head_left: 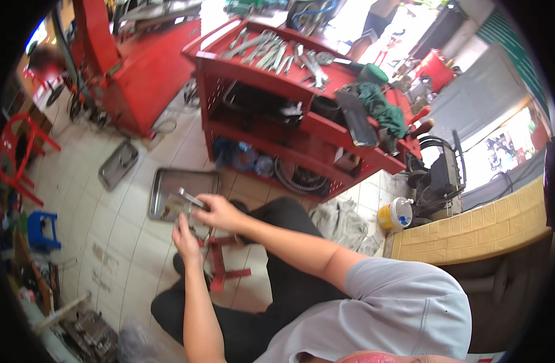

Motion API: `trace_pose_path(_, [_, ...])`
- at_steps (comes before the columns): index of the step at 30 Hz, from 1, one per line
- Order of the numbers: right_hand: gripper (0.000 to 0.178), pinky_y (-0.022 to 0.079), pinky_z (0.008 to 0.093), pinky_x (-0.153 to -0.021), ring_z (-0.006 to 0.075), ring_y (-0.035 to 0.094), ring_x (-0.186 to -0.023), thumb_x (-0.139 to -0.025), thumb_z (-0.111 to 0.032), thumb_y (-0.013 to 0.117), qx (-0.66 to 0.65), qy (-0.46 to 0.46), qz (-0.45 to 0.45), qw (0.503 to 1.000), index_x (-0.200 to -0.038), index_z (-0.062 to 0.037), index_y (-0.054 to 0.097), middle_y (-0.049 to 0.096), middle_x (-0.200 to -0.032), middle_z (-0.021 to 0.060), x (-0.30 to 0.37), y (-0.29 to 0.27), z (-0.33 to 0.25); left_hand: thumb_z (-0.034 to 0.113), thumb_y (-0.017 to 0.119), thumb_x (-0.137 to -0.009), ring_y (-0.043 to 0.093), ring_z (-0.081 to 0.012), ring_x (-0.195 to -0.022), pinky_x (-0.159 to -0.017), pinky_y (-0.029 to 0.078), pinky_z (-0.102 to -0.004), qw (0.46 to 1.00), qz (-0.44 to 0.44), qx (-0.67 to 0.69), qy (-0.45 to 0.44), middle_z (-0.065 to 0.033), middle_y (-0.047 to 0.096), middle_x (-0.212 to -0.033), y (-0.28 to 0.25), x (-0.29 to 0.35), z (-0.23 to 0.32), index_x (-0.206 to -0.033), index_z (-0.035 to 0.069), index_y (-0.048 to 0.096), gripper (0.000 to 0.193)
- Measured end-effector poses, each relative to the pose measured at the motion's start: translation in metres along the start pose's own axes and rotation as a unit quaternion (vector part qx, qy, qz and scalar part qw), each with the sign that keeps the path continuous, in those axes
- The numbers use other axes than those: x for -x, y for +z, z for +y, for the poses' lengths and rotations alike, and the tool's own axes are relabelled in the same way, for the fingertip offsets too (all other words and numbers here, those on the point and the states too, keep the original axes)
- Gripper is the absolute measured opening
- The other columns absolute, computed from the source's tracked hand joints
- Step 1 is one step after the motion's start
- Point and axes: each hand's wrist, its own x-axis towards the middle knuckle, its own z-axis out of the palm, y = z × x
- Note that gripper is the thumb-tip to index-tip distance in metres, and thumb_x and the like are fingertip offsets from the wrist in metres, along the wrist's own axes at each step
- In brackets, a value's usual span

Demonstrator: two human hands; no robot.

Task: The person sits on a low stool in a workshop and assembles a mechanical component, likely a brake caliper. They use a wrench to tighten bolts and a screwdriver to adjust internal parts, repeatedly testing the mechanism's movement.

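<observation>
My right hand [220,213] closes round a short silvery metal tool [191,197], whose exact kind is too small to make out. Just below and to its left, my left hand [185,239] has its fingers pinched together at a small greyish metal part [179,209], partly hidden by the fingers. Both hands are close together over the near edge of a rectangular metal tray [212,175] on the floor. Beneath them, between my legs, stands a red metal stand [217,263].
A red tool cart [326,124] with several wrenches [271,51] on top stands ahead. A smaller tray [111,175], a red chair [14,157] and a blue stool [42,230] are at left. Right of my legs are a grey cloth [344,227] and a bucket [395,215].
</observation>
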Motion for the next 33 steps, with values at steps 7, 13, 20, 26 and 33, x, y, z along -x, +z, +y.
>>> trace_pose_path(7, [0.026,0.049,0.0393,-0.050,0.0318,0.061,-0.058,-0.080,-0.029,0.062,0.331,-0.120,0.091,0.932,-0.081,-0.0040,0.055,0.061,-0.070,0.0144,0.010,0.002,-0.022,0.031,0.046,-0.097,0.056,-0.0152,-0.082,-0.074,0.043,-0.0301,0.992,0.023,-0.102,0.064,-0.0079,0.063,-0.092,-0.002,-0.004,-0.017,-0.100,-0.002,0.059,0.036])
trace_pose_path(13, [0.031,0.048,0.0433,-0.047,0.0351,0.059,-0.050,-0.081,-0.030,0.056,0.407,-0.105,0.019,0.907,-0.066,-0.0030,0.056,0.059,-0.057,0.0173,0.004,0.014,-0.031,0.029,0.044,-0.097,0.058,-0.0216,-0.074,-0.068,0.044,-0.0349,0.968,0.037,-0.199,0.150,-0.0146,0.064,-0.084,-0.003,0.003,-0.011,-0.094,-0.007,0.059,0.039])
trace_pose_path(20, [0.031,0.051,0.0428,-0.050,0.0347,0.062,-0.054,-0.082,-0.030,0.053,0.396,-0.066,-0.026,0.915,-0.065,-0.0041,0.060,0.061,-0.060,0.0182,-0.006,0.015,-0.022,0.030,0.044,-0.097,0.058,-0.0310,-0.069,-0.063,0.042,-0.0403,0.937,0.033,-0.288,0.198,-0.0198,0.063,-0.077,-0.008,-0.003,-0.021,-0.087,-0.007,0.058,0.041])
trace_pose_path(26, [0.031,0.049,0.0397,-0.048,0.0314,0.062,-0.053,-0.084,-0.031,0.053,0.471,-0.133,-0.098,0.866,-0.069,-0.0050,0.059,0.061,-0.059,0.0150,-0.015,0.006,-0.041,0.031,0.044,-0.096,0.056,-0.0339,-0.066,-0.063,0.041,-0.0421,0.953,0.027,-0.240,0.180,-0.0206,0.061,-0.072,-0.015,-0.013,-0.024,-0.087,-0.008,0.057,0.043])
trace_pose_path(33, [0.027,0.048,0.0404,-0.048,0.0298,0.062,-0.055,-0.082,-0.034,0.054,0.502,-0.255,-0.215,0.798,-0.079,-0.0074,0.061,0.062,-0.060,0.0110,-0.028,-0.020,-0.042,0.025,0.047,-0.093,0.050,-0.0188,-0.057,-0.056,0.039,-0.0391,0.949,0.001,-0.255,0.186,-0.0152,0.057,-0.063,-0.016,-0.005,-0.020,-0.082,-0.007,0.059,0.035])
